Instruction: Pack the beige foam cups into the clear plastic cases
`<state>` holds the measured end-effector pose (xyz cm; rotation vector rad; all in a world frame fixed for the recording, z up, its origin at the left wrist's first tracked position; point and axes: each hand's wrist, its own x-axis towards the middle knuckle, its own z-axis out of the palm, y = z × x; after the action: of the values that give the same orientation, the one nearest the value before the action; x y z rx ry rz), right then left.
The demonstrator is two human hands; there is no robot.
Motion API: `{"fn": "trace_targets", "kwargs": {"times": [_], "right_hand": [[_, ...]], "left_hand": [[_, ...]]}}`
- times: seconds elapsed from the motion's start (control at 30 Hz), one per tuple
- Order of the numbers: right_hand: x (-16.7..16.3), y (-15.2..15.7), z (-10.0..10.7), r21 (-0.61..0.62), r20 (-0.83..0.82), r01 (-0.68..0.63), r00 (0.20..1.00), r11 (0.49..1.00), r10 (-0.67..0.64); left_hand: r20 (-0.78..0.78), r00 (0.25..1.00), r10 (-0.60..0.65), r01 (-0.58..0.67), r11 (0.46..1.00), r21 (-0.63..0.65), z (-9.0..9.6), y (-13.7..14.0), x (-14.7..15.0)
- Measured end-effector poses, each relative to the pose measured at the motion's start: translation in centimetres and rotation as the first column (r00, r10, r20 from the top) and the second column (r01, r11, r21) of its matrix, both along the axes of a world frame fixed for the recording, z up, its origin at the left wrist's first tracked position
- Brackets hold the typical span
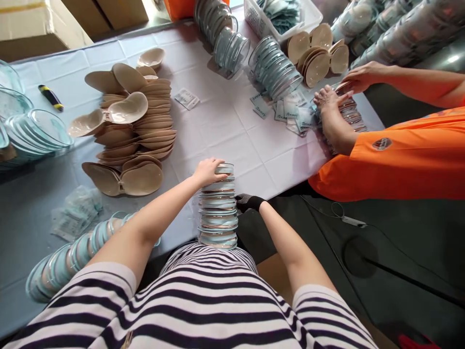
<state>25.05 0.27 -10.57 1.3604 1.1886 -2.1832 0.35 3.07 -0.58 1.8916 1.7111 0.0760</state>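
Observation:
A row of round clear plastic cases (218, 212) with pale blue rims lies against my striped shirt at the table's edge. Tan shapes show faintly inside the cases. My left hand (209, 172) is bare and curls its fingers over the far end of the row. At the right side of the row, my right hand (249, 202) in a dark glove presses its bent fingers against the cases; some fingertips are hidden. To the left, stacked beige adhesive bra cups (141, 179) lie on the white-covered table (225, 131).
More filled cases (82, 254) lie at the lower left, near clear lids (39, 128) and small packets (78, 208). A cutter (51, 98) rests farther back. At right, a co-worker in an orange garment (399, 160) handles cases beside printed cards (290, 114).

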Motion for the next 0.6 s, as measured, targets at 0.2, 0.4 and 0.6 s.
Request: {"fn": "trace_targets", "kwargs": {"times": [0.2, 0.4, 0.6], "right_hand": [[-0.2, -2.4, 0.4, 0.091, -0.066, 0.169, 0.984, 0.981, -0.163], [0.6, -2.6, 4.6, 0.274, -0.134, 0.148, 0.984, 0.950, -0.115], [-8.0, -3.4, 9.3, 0.673, 0.238, -0.408, 0.909, 0.617, 0.341]], "left_hand": [[0.002, 1.000, 0.005, -0.005, 1.000, -0.008, -0.2, 0.2, -0.1], [0.007, 1.000, 0.002, -0.002, 0.999, -0.036, -0.1, 0.4, -0.2], [-0.032, 0.999, -0.022, 0.021, 0.999, -0.047, 0.2, 0.8, 0.7]]}}
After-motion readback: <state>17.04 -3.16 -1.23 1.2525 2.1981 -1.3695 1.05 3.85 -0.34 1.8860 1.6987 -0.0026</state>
